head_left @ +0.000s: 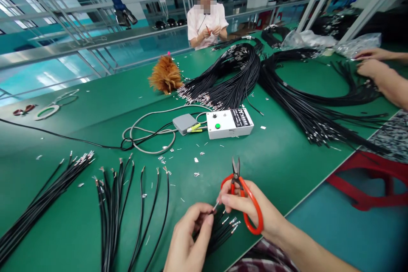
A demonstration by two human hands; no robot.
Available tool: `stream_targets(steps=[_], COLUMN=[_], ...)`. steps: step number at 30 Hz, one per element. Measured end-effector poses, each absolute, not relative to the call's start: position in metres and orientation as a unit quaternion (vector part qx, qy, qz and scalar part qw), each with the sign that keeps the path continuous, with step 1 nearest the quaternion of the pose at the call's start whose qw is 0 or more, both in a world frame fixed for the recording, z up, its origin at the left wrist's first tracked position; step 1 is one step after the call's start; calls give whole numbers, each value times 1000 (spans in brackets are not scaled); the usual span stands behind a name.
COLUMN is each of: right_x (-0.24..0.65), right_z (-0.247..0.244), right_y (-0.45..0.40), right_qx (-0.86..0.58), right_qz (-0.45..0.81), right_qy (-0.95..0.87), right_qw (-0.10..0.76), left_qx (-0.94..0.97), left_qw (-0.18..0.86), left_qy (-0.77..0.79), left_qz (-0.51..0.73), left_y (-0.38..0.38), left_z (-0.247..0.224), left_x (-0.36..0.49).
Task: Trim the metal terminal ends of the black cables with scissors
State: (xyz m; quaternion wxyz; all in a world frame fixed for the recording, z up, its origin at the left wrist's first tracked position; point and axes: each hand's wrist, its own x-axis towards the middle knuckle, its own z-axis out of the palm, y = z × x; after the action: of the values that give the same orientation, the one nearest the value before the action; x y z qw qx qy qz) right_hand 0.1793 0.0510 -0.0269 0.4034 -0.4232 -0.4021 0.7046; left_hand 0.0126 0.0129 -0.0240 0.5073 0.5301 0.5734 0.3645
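My left hand (193,236) pinches the end of a black cable at the bottom centre. Right beside it, my right hand (244,199) holds red-handled scissors (254,210), their blades slightly apart and pointing away from me, while its thumb and fingertips meet at the silvery tip of that cable. Under and beside my hands lies a bundle of black cables (223,233) with silvery ends. Left of my hands are a few single black cables (155,197), a group of cables with frayed ends (111,204) and a thicker bundle (54,195).
A white box (228,124) with a green button and a grey pedal (185,124) lie mid-table. Behind are large cable bundles (236,70) and a feather duster (165,74). A person (207,21) works opposite; another person's hands (376,66) are at right. A red stool (366,178) stands beside the table.
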Motion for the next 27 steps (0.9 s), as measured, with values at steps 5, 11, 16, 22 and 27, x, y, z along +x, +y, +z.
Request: stream_targets(steps=[5, 11, 16, 22, 27], right_x=[168, 154, 155, 148, 140], right_z=[-29, -41, -39, -31, -43], right_y=[45, 26, 28, 29, 15], right_qx=[-389, -384, -378, -349, -373], right_qz=[754, 763, 753, 783, 720], right_qy=[-330, -302, -282, -218, -262], right_qw=[414, 424, 458, 466, 523], left_qx=[484, 402, 467, 672, 711], left_qw=[514, 507, 471, 268, 139], left_qy=[584, 598, 574, 529, 531], left_qz=[401, 473, 480, 444, 439], left_y=[8, 4, 4, 3, 1], left_z=[-16, -14, -12, -23, -28], left_x=[14, 14, 12, 5, 4])
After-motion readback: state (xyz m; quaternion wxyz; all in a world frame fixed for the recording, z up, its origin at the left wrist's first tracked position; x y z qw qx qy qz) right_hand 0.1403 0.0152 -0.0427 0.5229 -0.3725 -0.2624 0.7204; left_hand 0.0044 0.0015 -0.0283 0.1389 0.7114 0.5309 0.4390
